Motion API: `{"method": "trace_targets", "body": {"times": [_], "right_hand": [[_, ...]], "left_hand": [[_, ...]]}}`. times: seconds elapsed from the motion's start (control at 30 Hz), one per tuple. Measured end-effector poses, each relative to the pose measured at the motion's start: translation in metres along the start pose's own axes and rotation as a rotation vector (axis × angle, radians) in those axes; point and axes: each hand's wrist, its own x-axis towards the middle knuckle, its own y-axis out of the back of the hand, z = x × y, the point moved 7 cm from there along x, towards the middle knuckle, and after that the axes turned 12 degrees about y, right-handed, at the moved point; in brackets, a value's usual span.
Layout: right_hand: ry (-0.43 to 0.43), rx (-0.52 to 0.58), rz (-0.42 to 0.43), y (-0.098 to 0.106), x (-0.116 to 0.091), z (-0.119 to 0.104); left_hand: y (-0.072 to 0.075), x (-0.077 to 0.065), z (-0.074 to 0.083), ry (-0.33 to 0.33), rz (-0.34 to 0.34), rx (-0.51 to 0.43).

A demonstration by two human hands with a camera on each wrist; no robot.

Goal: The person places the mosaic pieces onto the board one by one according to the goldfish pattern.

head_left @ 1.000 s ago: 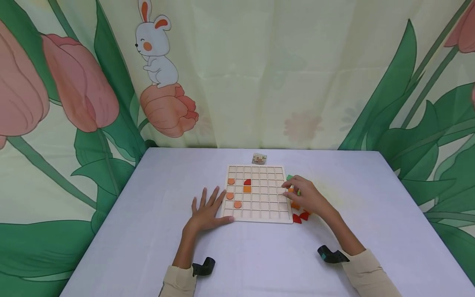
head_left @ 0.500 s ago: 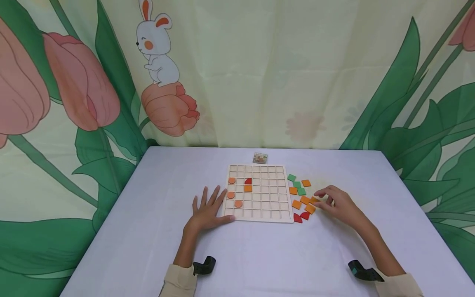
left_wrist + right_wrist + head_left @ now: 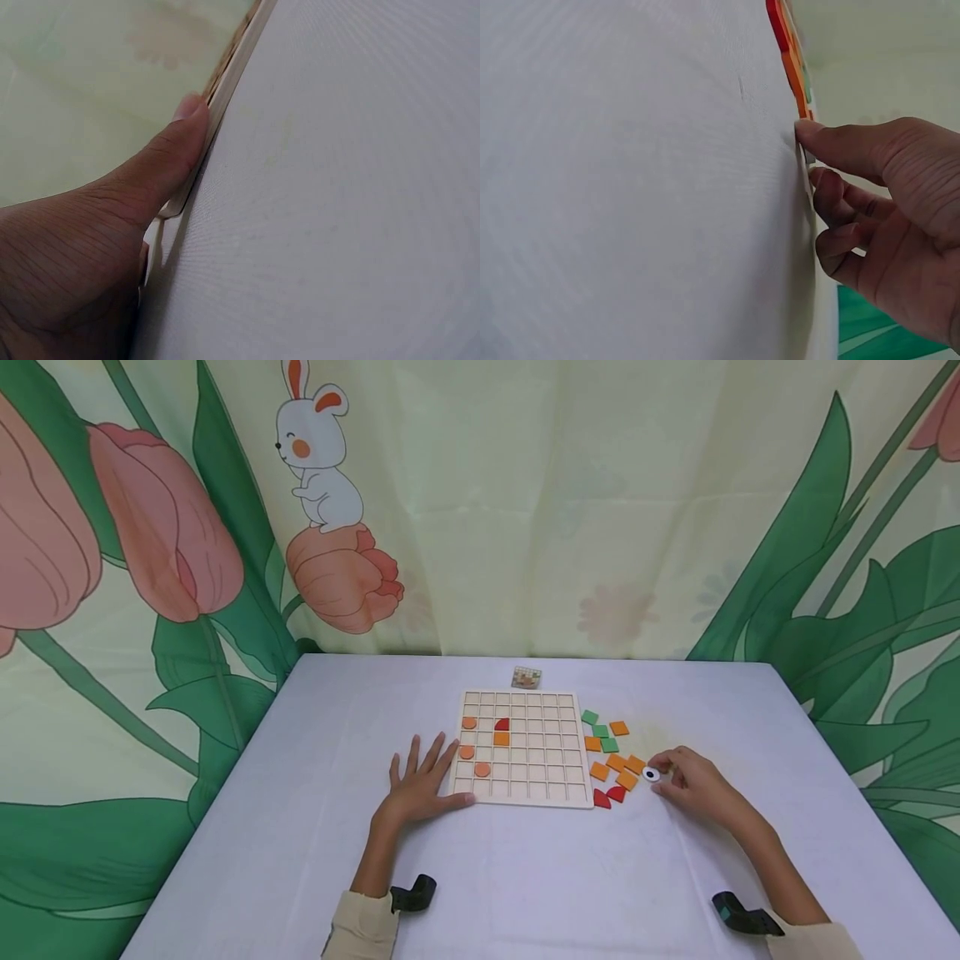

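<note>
My left hand lies with fingers spread at the lower left corner of the wooden grid board; in the left wrist view its thumb rests along the board's edge. Beyond the board's right side, my right hand pinches a round white eye piece with a black dot between thumb and finger, close over the cloth. On the board sit three orange discs, one of them low at left, a red quarter-round piece and, right below it, an orange square.
Right of the board lie loose orange squares, green squares and red quarter-round pieces. A small patterned card lies behind the board. White cloth covers the table, and a printed curtain hangs behind it.
My right hand has moved right from the board's edge, past the loose squares, and now pinches the white eye piece. The left hand stays at the board's corner.
</note>
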Motion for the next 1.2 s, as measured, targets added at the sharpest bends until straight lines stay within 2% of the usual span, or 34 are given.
{"method": "trace_targets", "body": {"times": [0.23,0.6,1.2], "right_hand": [[0.028,-0.024,0.018,0.001,0.005,0.002],[-0.015,-0.038,0.013,0.003,0.007,0.002],[0.133,-0.023,0.042,0.007,0.028,-0.044]], "left_hand": [[-0.001,0.002,-0.001,0.007,-0.009,0.010],[-0.002,0.003,-0.002,0.008,-0.009,0.009],[-0.002,0.003,-0.001,0.010,-0.009,0.005]]}}
